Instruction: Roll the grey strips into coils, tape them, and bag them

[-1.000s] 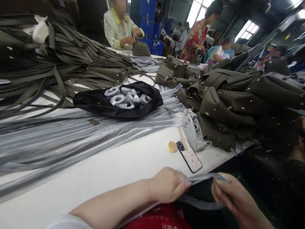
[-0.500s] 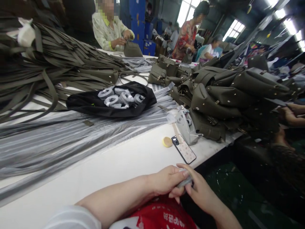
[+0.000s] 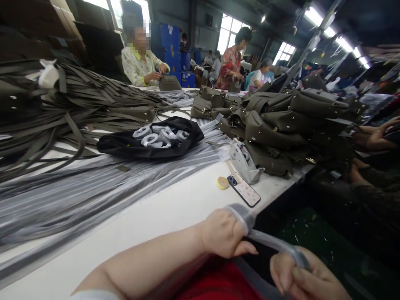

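Observation:
A grey strap in clear plastic (image 3: 268, 240) runs between my two hands, just off the table's near edge. My left hand (image 3: 222, 233) is closed on it, with a loop of the strap bulging over the knuckles. Lower right, my right hand (image 3: 308, 273) pinches another part of the strap, which bends over the fingers. A patterned phone (image 3: 245, 191) and a round yellow-edged disc (image 3: 223, 183) lie on the table beyond my left hand. Farther back, a black cloth bag (image 3: 125, 146) holds several plastic-wrapped coils (image 3: 153, 140).
Long plastic-wrapped straps (image 3: 78, 191) cover the table's left side. Olive straps (image 3: 103, 87) are heaped behind them. Olive bags (image 3: 271, 129) pile up at right, beside a whitish plastic container (image 3: 242, 162). Co-workers stand across the table; another person's arms (image 3: 375, 135) show at far right.
My hands were together; now they are apart, the right one lower and to the right, with the strap stretched between them. The camera view has tilted up slightly.

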Motion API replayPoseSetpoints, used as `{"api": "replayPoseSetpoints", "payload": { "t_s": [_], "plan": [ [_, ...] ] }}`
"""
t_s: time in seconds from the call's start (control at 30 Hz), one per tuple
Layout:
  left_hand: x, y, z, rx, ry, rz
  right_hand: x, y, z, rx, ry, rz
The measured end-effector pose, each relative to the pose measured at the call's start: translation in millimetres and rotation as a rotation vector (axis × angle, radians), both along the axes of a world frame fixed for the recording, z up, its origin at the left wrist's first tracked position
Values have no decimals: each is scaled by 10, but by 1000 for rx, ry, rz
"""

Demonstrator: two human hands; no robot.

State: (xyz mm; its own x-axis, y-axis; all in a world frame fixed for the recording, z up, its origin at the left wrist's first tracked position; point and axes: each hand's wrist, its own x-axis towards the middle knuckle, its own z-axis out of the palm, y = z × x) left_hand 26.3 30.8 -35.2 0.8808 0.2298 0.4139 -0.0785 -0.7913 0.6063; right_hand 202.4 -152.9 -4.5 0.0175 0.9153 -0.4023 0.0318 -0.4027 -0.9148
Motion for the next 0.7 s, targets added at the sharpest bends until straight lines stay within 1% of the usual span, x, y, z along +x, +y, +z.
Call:
{"api": "replayPoseSetpoints", "payload": {
  "t_s": [0.03,0.07,0.1,0.13,0.17,0.2,0.23,0.3,0.37,0.43,0.5,0.57,0.63,0.7],
  "plan": [
    [20,-73,-53,27,70,-22,108,40,-51,-7,-20,-16],
    [46,-138,-106,20,144,-27,206,109,-106,-31,-65,-6],
    [76,-188,-157,-22,223,-23,291,197,-159,-58,-139,11],
    [107,-220,-205,-102,303,-28,358,292,-206,-78,-238,22],
    [138,-232,-247,-223,389,-52,403,382,-248,-85,-349,29],
    [165,-224,-279,-388,478,-87,424,460,-286,-77,-446,50],
    [188,-197,-298,-581,557,-127,420,520,-323,-54,-518,80],
    [212,-97,-291,-982,639,-213,344,592,-407,-3,-563,135],
    [204,44,-229,-1296,600,-256,214,627,-509,39,-521,131],
    [168,205,-139,-1497,481,-290,96,658,-610,74,-487,34],
    [114,368,-50,-1635,369,-301,52,690,-670,71,-497,-88],
    [61,515,25,-1703,274,-288,100,708,-662,63,-531,-171],
    [34,627,93,-1709,202,-267,212,701,-601,82,-521,-179],
    [55,687,173,-1689,143,-260,332,673,-535,124,-476,-136]
  ]
}}
